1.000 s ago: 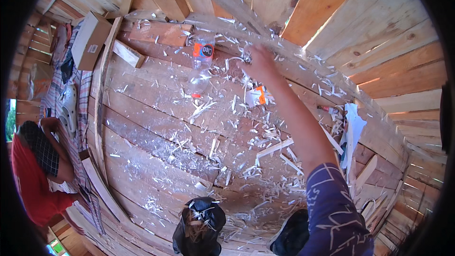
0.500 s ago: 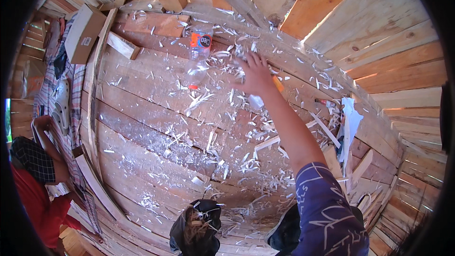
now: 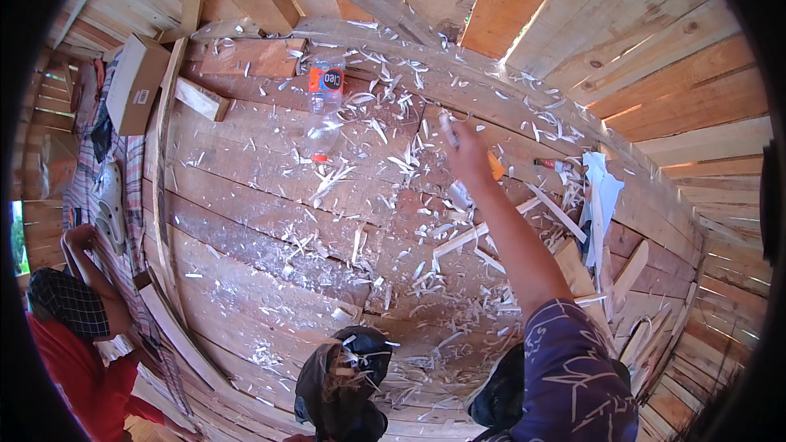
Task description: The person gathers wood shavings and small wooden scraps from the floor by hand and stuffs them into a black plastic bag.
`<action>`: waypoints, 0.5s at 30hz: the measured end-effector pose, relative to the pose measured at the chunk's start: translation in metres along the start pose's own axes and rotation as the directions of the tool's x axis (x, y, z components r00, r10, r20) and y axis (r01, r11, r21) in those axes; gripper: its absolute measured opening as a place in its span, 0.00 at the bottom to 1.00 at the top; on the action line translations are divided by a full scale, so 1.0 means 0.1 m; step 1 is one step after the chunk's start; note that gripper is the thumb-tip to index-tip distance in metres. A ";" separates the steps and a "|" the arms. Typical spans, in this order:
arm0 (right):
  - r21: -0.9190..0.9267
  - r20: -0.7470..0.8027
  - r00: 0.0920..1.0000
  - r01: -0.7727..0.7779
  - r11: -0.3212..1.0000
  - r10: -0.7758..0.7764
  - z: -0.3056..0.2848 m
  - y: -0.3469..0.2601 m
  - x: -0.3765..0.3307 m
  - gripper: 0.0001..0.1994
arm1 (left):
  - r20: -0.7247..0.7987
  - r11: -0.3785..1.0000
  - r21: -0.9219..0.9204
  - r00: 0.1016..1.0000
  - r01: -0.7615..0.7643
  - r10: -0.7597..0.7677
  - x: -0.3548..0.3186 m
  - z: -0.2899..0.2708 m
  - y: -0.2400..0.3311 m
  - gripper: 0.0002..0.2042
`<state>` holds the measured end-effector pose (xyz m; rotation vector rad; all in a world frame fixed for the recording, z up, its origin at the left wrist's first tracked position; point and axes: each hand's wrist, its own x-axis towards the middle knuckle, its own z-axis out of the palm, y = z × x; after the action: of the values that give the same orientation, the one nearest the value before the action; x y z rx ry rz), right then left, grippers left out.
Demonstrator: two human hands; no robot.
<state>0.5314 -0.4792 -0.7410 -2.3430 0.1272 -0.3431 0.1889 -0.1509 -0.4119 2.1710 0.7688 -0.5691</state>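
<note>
**Right hand closed on a pale, slim object above the shavings**

Reaching out over the plank floor, the right hand (image 3: 468, 151) is closed around a slim, pale object (image 3: 447, 128). A short whitish length of it sticks up from the top of the fist; the rest is hidden inside the fingers, and what kind of thing it is cannot be told. Just beside the hand, on its far side, an orange piece (image 3: 496, 167) peeks out from behind the wrist. The left hand is not in view.

Under and around the hand the wooden planks (image 3: 246, 221) are strewn with pale wood shavings (image 3: 458, 295), thickest near the forearm and down toward the person's dark shoes (image 3: 340, 385). A thin light wooden strip (image 3: 471, 236) lies among them just below the arm. Well to the left of the hand a clear plastic bottle (image 3: 324, 110) with an orange label lies on the boards. Farther left, a cardboard box (image 3: 135, 82) sits at the edge. At the lower left another person in a red top (image 3: 78, 376) crouches.
</note>
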 end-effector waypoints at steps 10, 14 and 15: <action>0.571 0.726 0.527 -0.102 0.815 -0.443 -0.41 -1.54 -0.74 0.12 | 0.038 0.999 -0.001 0.998 -0.045 0.045 0.12 -0.03 0.25 0.01; 0.688 0.720 -0.206 0.092 0.720 -0.662 -0.56 -2.51 -1.48 0.09 | 0.053 0.992 0.000 0.991 -0.122 0.122 0.14 -0.01 0.34 0.03; 0.713 0.700 -0.162 0.096 0.695 -0.696 -0.43 -2.47 -1.78 0.07 | 0.070 0.984 0.012 0.982 -0.178 0.177 0.14 0.00 0.30 0.02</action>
<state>0.3465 -0.2977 -0.5756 -1.4672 -1.3927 1.0459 0.2192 -0.1618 -0.4054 2.1977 0.5288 -0.5569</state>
